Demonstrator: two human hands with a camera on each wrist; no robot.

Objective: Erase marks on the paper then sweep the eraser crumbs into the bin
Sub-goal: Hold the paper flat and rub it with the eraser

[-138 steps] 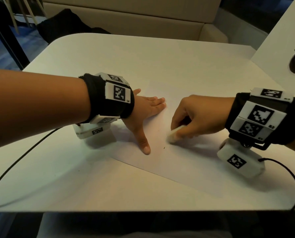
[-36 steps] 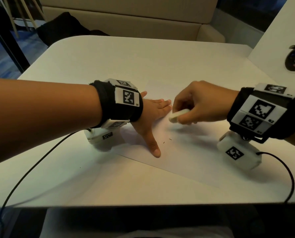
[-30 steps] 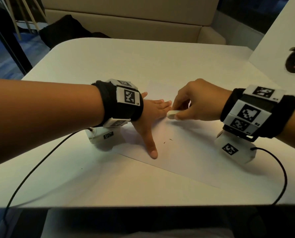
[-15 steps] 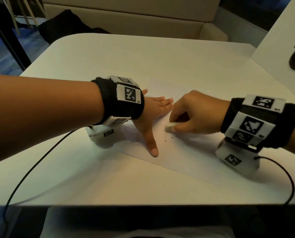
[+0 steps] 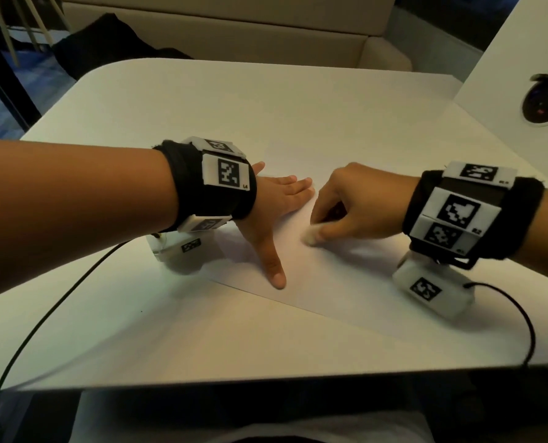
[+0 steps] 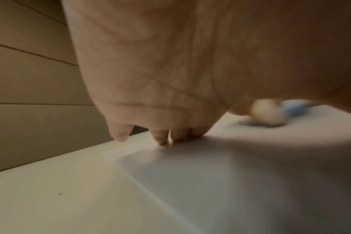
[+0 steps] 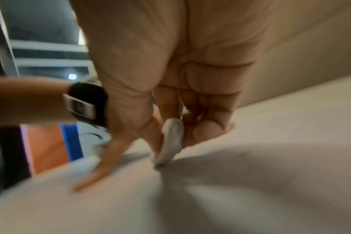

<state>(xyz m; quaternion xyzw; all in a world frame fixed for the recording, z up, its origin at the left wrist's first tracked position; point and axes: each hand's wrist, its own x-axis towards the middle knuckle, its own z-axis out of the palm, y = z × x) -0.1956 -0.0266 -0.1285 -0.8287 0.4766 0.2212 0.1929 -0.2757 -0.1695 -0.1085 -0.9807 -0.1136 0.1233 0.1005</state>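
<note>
White and rounded at its corners, the table (image 5: pixel 202 100) carries a sheet of paper (image 5: pixel 346 282) lying flat near its middle. On that paper the white eraser (image 5: pixel 311 235) touches down, blurred, pinched between the thumb and curled fingers of the right hand (image 5: pixel 359 203). Just beside it the left hand (image 5: pixel 272 209) lies palm down on the sheet, fingers straight and thumb spread toward the near edge. Both wrists wear black bands with checkered markers. Behind the table stands a beige sofa (image 5: pixel 221 33).
</note>
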